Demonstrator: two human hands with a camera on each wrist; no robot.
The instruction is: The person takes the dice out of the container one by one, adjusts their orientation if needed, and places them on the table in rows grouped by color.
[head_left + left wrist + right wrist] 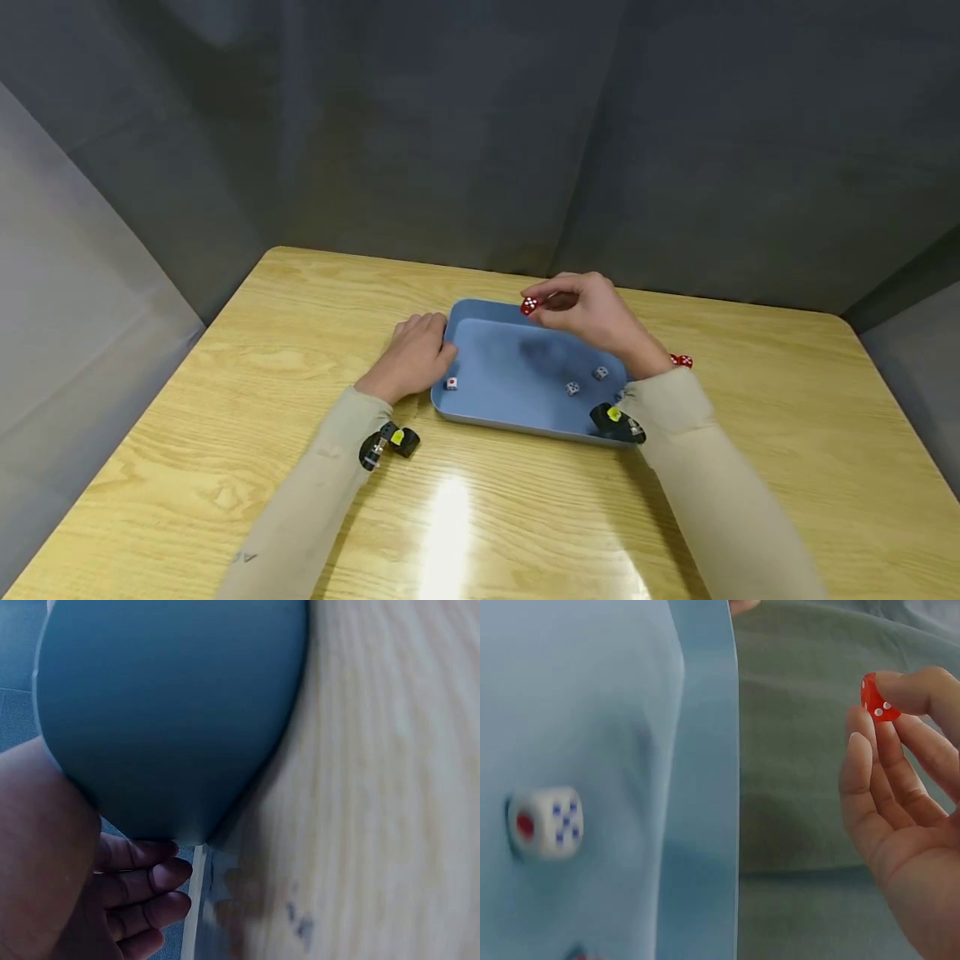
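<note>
A blue tray (480, 417) lies in the middle of the wooden table. Three white dice rest in it: one (451, 383) near its left wall, two (573, 388) (600, 372) toward the right. My right hand (592, 312) hovers over the tray's far edge and pinches a red die (529, 306) between thumb and fingertips; the right wrist view shows that red die (877, 699) at the fingertips and a white die (546, 822) below on the tray (705, 787). My left hand (416, 354) rests against the tray's left rim (172, 712), fingers (150, 877) loosely curled on it.
Another red die (682, 361) lies on the table just right of the tray, behind my right wrist. The wooden table (787, 433) stretches to both sides. Grey curtain walls close in behind and at the sides.
</note>
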